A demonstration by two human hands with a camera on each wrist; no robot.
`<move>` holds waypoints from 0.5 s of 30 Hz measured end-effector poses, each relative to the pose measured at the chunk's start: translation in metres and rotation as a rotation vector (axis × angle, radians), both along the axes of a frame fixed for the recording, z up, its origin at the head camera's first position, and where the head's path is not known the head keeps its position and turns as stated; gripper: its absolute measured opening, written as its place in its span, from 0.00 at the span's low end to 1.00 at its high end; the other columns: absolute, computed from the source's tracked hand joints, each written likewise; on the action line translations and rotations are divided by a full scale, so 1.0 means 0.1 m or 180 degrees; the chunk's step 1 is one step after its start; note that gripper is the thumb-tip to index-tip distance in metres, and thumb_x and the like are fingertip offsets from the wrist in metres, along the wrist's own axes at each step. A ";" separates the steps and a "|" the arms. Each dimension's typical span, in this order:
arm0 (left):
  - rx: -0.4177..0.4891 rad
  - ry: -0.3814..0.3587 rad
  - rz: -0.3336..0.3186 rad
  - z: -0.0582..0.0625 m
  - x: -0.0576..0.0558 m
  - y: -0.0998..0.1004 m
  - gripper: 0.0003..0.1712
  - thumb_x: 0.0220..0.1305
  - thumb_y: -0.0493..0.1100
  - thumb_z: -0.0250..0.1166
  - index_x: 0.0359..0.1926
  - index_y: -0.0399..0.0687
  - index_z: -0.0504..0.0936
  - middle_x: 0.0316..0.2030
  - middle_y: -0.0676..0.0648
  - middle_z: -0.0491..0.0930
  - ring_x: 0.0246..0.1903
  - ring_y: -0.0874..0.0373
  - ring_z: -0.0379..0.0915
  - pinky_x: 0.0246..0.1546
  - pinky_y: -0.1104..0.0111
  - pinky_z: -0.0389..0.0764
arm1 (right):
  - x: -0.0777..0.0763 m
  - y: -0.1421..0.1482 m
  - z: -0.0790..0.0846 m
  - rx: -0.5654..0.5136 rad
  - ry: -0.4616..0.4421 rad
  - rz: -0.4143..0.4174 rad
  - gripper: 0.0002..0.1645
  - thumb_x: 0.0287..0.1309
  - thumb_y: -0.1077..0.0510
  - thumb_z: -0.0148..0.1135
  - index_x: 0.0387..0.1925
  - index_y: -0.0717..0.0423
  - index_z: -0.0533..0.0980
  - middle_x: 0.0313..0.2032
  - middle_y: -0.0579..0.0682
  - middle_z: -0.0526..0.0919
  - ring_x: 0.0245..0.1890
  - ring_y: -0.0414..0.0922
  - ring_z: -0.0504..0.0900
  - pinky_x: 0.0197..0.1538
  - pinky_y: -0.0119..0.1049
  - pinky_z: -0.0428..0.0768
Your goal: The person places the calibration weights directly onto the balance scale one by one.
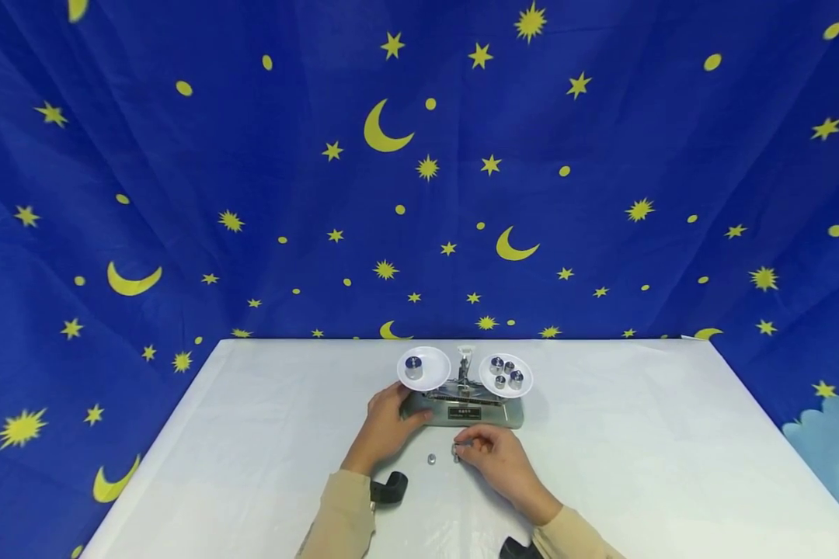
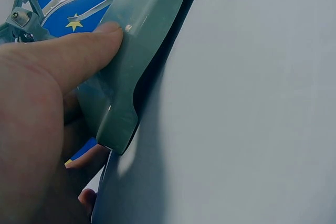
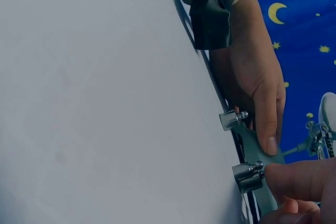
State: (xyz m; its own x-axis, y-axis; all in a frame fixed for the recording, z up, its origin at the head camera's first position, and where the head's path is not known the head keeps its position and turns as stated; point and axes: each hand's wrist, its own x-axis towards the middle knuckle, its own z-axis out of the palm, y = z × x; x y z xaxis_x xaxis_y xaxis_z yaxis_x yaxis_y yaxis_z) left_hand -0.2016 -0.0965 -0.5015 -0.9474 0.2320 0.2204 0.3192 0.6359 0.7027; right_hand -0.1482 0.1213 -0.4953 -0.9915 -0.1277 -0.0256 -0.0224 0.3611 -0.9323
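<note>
A balance scale (image 1: 485, 413) with a grey-green base stands on the white table. My left hand (image 1: 384, 425) grips the left end of this base; in the left wrist view the thumb (image 2: 86, 51) lies on its front face and the other fingers are behind it. At the front of the scale, my right hand (image 1: 496, 458) pinches a small metal weight (image 3: 247, 177) by its knob, at or just above the tabletop. To its left another small weight (image 1: 431, 459) stands on the table. Part of the pinched weight is hidden by the fingertips.
One larger weight (image 1: 413, 367) sits on the left white pan (image 1: 435, 379). Several weights (image 1: 516, 379) stand on the right pan (image 1: 526, 365). A blue cloth (image 1: 287, 194) with stars and moons hangs behind the white table (image 1: 636, 435).
</note>
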 end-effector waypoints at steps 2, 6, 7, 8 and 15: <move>0.0002 0.0002 -0.0002 0.01 0.00 0.00 0.38 0.63 0.52 0.70 0.68 0.38 0.72 0.66 0.38 0.72 0.68 0.42 0.65 0.71 0.43 0.53 | 0.00 0.00 -0.01 0.0022 0.0021 0.0013 0.07 0.51 0.62 0.73 0.34 0.56 0.85 0.21 0.43 0.72 0.21 0.36 0.67 0.25 0.27 0.66; -0.0008 0.0028 -0.0003 0.01 0.00 0.00 0.38 0.62 0.52 0.71 0.68 0.37 0.72 0.66 0.37 0.73 0.67 0.41 0.66 0.70 0.42 0.54 | -0.01 0.01 -0.02 0.0060 0.0065 0.0039 0.06 0.52 0.62 0.73 0.34 0.55 0.85 0.20 0.42 0.72 0.20 0.36 0.67 0.25 0.27 0.66; -0.0007 0.0037 -0.0003 0.01 0.01 0.00 0.38 0.62 0.52 0.70 0.68 0.37 0.73 0.66 0.37 0.73 0.67 0.41 0.66 0.70 0.42 0.54 | -0.01 0.01 -0.02 0.0050 0.0066 0.0043 0.05 0.52 0.62 0.73 0.34 0.55 0.85 0.20 0.42 0.72 0.20 0.35 0.67 0.25 0.27 0.66; -0.0007 0.0042 -0.0001 0.01 0.01 0.00 0.38 0.62 0.52 0.70 0.68 0.37 0.73 0.66 0.37 0.73 0.67 0.41 0.66 0.70 0.42 0.54 | -0.01 0.01 -0.02 0.0054 0.0075 0.0047 0.05 0.52 0.62 0.73 0.34 0.55 0.85 0.20 0.42 0.72 0.20 0.35 0.67 0.25 0.27 0.66; -0.0007 0.0048 0.0008 -0.01 0.02 0.01 0.38 0.63 0.52 0.70 0.68 0.37 0.72 0.66 0.37 0.73 0.67 0.41 0.66 0.71 0.43 0.54 | 0.01 0.03 -0.02 0.0038 0.0102 0.0079 0.05 0.53 0.62 0.72 0.34 0.55 0.86 0.21 0.42 0.72 0.21 0.35 0.67 0.25 0.26 0.66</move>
State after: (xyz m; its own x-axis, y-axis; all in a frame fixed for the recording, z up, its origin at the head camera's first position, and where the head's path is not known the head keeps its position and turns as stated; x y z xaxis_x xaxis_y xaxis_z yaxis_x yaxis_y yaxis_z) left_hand -0.1992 -0.0956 -0.5024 -0.9445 0.2302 0.2343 0.3283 0.6382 0.6963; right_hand -0.1476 0.1239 -0.4975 -0.9883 -0.1522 0.0043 -0.0612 0.3711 -0.9266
